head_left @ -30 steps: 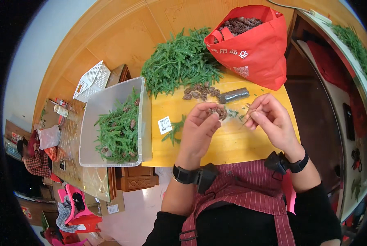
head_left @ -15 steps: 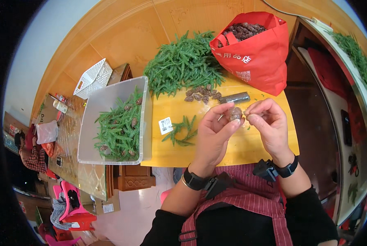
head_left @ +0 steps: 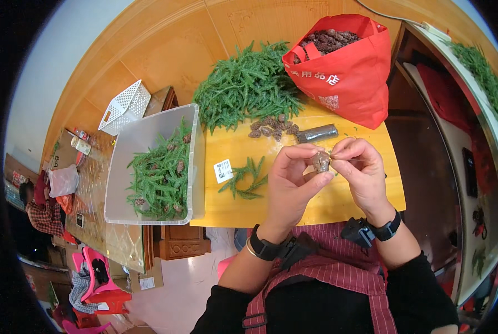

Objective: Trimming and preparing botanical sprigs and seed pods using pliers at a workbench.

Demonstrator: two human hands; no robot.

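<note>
Between the fingers of my left hand (head_left: 293, 181) is a small brown pine cone (head_left: 320, 162), held up over the yellow table. My right hand (head_left: 361, 175) pinches at the cone's right side, where a thin wire or stem shows between thumb and fingers. Both hands nearly meet at the cone. Beyond them lies a small heap of brown pine cones (head_left: 269, 127), with a dark wrapped roll (head_left: 317, 133) to its right. Left of my left hand, a green artificial pine sprig (head_left: 245, 178) rests beside a white label card (head_left: 222, 171).
A clear plastic bin (head_left: 111, 183) with pine sprigs and cones stands at the left. Behind are a pile of green sprigs (head_left: 248, 86) and a red bag (head_left: 346, 78) full of cones. A white basket (head_left: 125, 107) sits farther left. Another person (head_left: 45, 214) is at the far left.
The pine cone has turned a little in my fingers and moved slightly right. My right hand has come closer against it. The view has shifted slightly.
</note>
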